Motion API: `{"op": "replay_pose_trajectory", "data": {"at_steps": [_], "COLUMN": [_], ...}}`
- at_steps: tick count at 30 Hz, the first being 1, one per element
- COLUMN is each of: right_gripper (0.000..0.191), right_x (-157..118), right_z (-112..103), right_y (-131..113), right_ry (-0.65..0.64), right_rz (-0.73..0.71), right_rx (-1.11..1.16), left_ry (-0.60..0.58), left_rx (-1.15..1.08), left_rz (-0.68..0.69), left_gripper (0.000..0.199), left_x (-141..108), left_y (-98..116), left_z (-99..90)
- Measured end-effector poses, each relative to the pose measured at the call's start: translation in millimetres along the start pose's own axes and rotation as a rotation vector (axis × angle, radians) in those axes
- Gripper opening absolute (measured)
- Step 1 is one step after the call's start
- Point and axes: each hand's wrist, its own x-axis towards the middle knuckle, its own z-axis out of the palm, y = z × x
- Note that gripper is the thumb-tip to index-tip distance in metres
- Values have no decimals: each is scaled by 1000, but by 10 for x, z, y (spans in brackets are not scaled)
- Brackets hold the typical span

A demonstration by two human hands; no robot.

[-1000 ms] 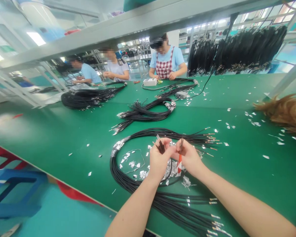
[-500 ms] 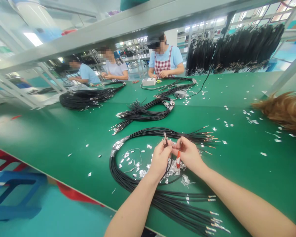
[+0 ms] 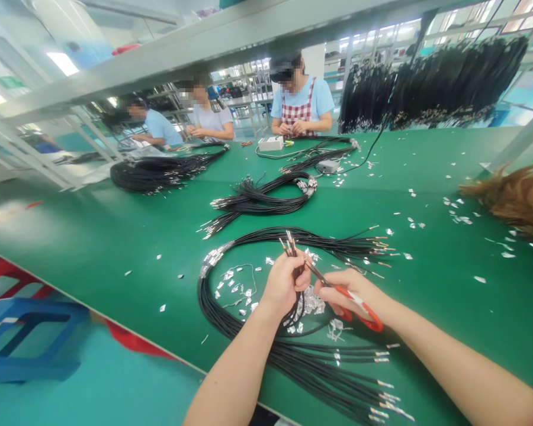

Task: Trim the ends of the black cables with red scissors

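Several black cables (image 3: 292, 248) with stripped, silvery ends point upward out of my left hand (image 3: 284, 283), whose fingers are wrapped round them. My right hand (image 3: 353, 290) holds red-handled scissors (image 3: 326, 280), their blades angled up and left, with the tips beside the fingers of my left hand. Around both hands curves a large bundle of black cables (image 3: 215, 310), bound with silvery wrap (image 3: 213, 257) at its left bend. Its two ends fan out to the right, above and below my right hand. Foil scraps (image 3: 311, 302) are heaped on the table beneath my hands.
More cable bundles (image 3: 266, 204) lie farther back on the green table (image 3: 115, 236), with a white box (image 3: 270, 143) behind them. Three people sit across the table. Brown hair (image 3: 515, 195) shows at the right edge. A metal beam (image 3: 204, 50) crosses above.
The scissors, earlier tucked in my right hand with blades hidden, now point at my left hand. My right hand has moved slightly right and down. The cable ends in my left hand are more spread.
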Motion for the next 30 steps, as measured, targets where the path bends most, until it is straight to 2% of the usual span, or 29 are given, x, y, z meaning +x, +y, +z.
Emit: {"op": "replay_pose_trajectory", "data": {"at_steps": [3,9,14,16,19,22,24,30], "right_gripper": [24,31,28,27,18,27,30,27], "right_x": [-6,-66,-77,-85,-97,-86,-60,32], "right_z": [-13,-27,-2,-30,-113,-181,-180,-67], "right_y": [-35,-132,-153,-162,-198,-250,-271,-224], "right_ry": [-18,-58,-16,51,266,508,610,616], "right_rz": [0,-14,55,32,-38,-129,-181,-195], "right_rx": [56,308,323,338,354,306,285,300], "left_ry": [-6,3,-29,-27,-9,0,-20,-62], "left_rx": [-4,38,16,32,90,171,238,359], "left_rz": [-23,-39,-25,-15,14,53,47,-5], "left_gripper": [7,9,8,6,14,19,20,20], "left_x": [-14,-29,-23,-13,-4,-15,-33,-82], "left_y": [8,4,-9,-34,-83,-133,-168,-250], "left_z": [7,17,11,19,49,74,80,116]}}
